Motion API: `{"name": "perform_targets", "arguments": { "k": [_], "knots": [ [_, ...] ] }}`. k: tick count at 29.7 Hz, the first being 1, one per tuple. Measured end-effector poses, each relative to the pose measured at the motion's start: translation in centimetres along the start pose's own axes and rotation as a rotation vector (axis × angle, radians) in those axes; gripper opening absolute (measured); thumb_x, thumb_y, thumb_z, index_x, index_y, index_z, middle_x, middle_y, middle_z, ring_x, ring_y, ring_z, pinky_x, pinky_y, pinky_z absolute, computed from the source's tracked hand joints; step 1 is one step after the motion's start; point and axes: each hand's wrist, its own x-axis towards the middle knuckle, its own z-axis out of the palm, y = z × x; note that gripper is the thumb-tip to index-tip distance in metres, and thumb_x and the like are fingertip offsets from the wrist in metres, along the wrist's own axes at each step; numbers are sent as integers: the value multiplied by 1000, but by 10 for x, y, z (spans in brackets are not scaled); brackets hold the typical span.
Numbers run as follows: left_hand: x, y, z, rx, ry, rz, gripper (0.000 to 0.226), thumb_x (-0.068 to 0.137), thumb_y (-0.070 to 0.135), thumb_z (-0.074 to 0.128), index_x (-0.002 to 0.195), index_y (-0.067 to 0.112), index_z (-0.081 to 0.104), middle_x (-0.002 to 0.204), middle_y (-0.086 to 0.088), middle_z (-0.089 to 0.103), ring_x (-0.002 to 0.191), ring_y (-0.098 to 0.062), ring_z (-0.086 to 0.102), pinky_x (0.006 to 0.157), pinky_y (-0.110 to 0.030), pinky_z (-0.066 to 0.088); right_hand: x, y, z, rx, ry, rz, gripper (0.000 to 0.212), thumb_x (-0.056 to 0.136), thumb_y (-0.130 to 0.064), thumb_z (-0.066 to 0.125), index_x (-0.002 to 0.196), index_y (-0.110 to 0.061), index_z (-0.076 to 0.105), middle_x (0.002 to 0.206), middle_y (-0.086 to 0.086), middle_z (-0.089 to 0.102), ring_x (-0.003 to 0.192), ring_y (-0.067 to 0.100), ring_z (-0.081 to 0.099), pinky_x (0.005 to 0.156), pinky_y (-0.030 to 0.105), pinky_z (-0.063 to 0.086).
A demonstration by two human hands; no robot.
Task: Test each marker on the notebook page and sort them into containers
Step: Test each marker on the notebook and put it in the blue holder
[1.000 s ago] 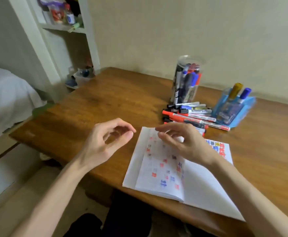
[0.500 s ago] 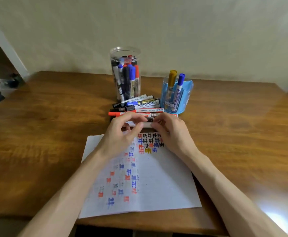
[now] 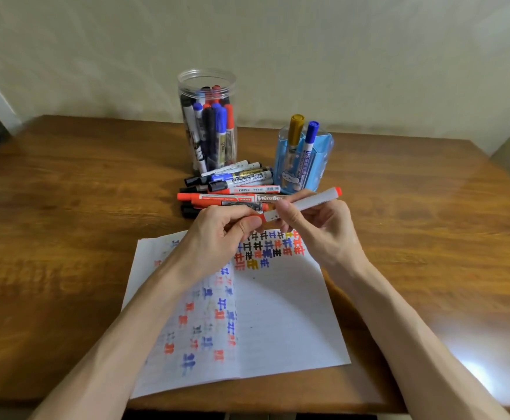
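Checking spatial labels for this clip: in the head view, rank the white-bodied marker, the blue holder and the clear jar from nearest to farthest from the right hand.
1. White-bodied marker: held in the right hand itself, above the notebook's top edge.
2. Blue holder: on the table just beyond that hand.
3. Clear jar: farther back and off to the left.

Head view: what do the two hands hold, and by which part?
One white-barrelled marker with a red cap. The left hand pinches the red cap end; the right hand grips the white barrel beside it.
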Motion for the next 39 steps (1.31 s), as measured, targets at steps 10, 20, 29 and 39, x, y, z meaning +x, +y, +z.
{"name": "perform_targets", "arguments": {
  "k": [10, 20, 29, 39],
  "knots": [
    [-4, 0, 6, 84, 123, 100, 18, 98, 27, 66, 109, 16, 76, 95, 10, 75, 88, -10, 72, 76, -29, 60, -1, 3, 18, 153, 157, 143, 33, 100, -28, 70, 84, 1, 73, 71, 9, 66, 64, 14, 57, 65, 29, 48],
    [-6, -5, 4, 251, 9, 129, 21, 105, 31, 52, 110, 16, 66, 101, 6, 70, 94, -11, 66, 79, -41, 54, -4, 3, 25, 49, 131, 88, 24, 104, -21, 66, 94, -1, 73, 70, 14, 68, 59, 19, 57, 55, 37, 48],
    [-6, 1, 2, 31, -105, 29, 20, 107, 40, 46, 98, 38, 64, 92, 3, 69, 87, -24, 65, 75, -56, 53, -4, 2, 17, 20, 65, 38, 14, 104, -16, 64, 93, -11, 72, 74, -6, 71, 63, 8, 63, 58, 24, 51],
    [-7, 14, -6, -108, -242, -38, 29, 106, 37, 45, 90, 22, 64, 89, -3, 66, 88, -25, 64, 80, -48, 57, -3, 3, 11, 43, 17, 31, 16, 104, -19, 65, 94, -9, 73, 82, 16, 71, 66, 24, 61, 58, 46, 49]
  ]
}}
